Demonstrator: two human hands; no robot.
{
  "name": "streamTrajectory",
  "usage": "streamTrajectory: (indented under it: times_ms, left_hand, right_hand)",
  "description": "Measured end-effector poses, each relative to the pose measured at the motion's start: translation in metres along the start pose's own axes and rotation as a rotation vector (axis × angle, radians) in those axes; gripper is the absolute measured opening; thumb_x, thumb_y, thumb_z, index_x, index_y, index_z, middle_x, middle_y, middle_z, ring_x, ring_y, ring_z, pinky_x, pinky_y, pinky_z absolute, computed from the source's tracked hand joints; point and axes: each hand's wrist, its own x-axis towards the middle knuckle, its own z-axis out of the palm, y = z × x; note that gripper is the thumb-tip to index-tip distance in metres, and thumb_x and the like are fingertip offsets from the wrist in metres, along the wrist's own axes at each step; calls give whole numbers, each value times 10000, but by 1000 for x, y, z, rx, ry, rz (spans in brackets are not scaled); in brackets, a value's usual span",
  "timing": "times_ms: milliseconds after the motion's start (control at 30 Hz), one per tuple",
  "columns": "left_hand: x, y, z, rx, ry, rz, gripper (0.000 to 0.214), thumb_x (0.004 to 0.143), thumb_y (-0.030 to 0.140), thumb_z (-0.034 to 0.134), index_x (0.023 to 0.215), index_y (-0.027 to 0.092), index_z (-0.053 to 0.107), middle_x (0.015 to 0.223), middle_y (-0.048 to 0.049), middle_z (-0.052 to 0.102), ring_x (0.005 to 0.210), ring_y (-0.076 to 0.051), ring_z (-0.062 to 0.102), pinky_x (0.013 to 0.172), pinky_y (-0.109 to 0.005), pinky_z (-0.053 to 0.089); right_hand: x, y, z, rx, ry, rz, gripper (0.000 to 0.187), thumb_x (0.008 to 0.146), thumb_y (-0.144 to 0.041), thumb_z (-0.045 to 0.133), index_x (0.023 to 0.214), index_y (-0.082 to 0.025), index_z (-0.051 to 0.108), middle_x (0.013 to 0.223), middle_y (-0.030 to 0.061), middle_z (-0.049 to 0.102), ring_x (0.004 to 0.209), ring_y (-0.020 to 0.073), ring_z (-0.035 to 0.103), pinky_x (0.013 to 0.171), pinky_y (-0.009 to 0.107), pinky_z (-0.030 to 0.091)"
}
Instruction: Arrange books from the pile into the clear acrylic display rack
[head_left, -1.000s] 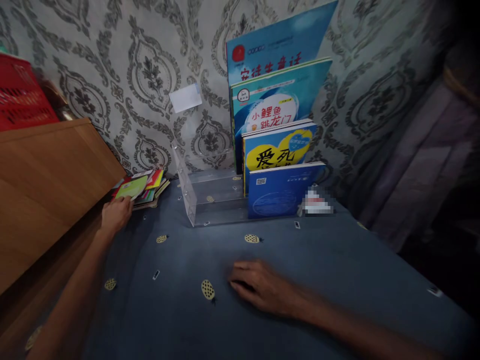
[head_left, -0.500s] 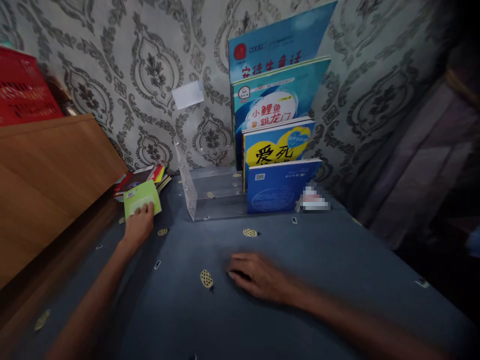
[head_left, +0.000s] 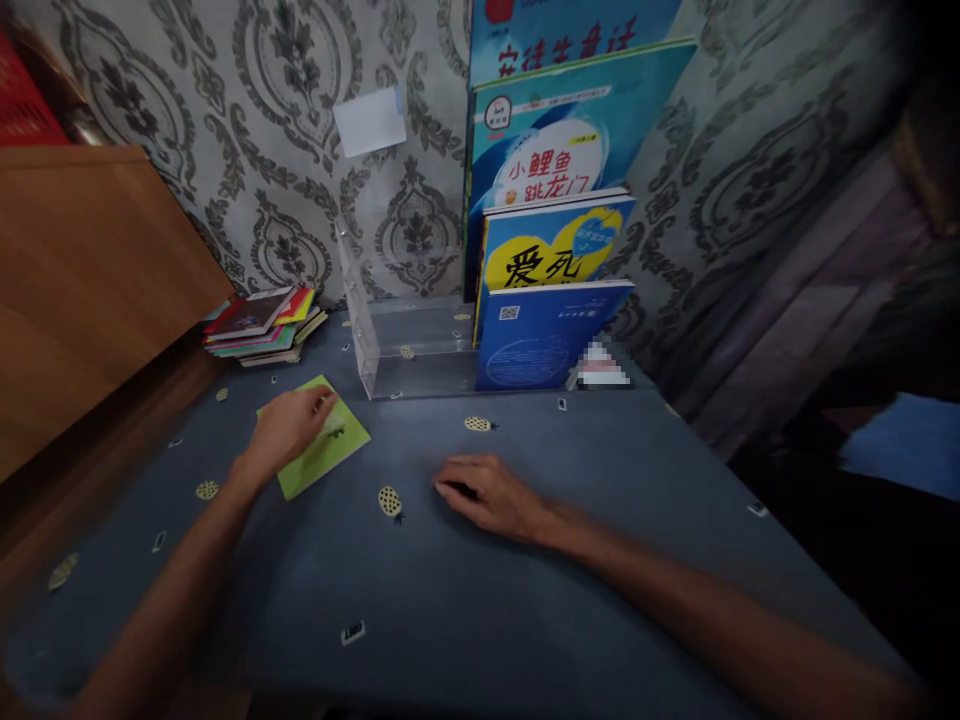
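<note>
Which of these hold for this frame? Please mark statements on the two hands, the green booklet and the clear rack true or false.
1. The left hand rests on the green booklet, which lies flat on the blue cloth. True.
2. The right hand holds a book. False: it holds nothing and lies palm down on the cloth.
3. The books in the clear rack stand upright at its right end. True.
4. The green booklet lies on top of the stack of books. False: it lies on the cloth, apart from the stack.
</note>
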Motion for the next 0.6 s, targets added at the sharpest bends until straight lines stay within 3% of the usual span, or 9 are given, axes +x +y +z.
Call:
streamTrajectory:
  times_ms: [100,167,300,433,600]
  left_hand:
    - [24,-36,3,127,-32,-158,552,963,498,405,1349,141,576,1324,-196,645,1191,-354,626,899,-409,525]
    - [30,-55,12,95,-124,-187,620,956,535,414,1416,133,520,1362,-191,624,1214,-344,617,951,-412,511]
    - [19,-70,24,117,-131,-143,643,951,608,381,1405,187,555,1412,-175,595,1324,-369,540,1008,-441,477]
    - [-3,-50,16,152,-186,-93,643,911,686,409,1301,219,617,1279,-155,675,1204,-371,620,878,-401,510]
    - [-28,10,6,123,-303,18,536,939,615,449,1275,217,576,1031,-120,733,970,-324,694,700,-343,460]
  right_hand:
    - [-7,-1,-2,-24,27,-13,225,992,-175,498,873,-149,688,800,53,678,706,154,618,667,263,457]
    - [-14,-2,-4,-36,29,-19,221,996,-181,496,908,-152,697,828,59,690,723,157,633,681,266,470]
    - [-31,-1,-10,-71,93,3,253,1012,-207,468,910,-170,697,827,59,691,714,160,635,687,275,487]
    - [-39,2,-18,-90,167,91,248,1011,-228,466,930,-176,695,831,57,691,725,166,634,690,281,487]
    - [-38,6,-29,-73,272,244,239,984,-201,474,1019,-161,707,940,79,705,820,183,655,766,303,504]
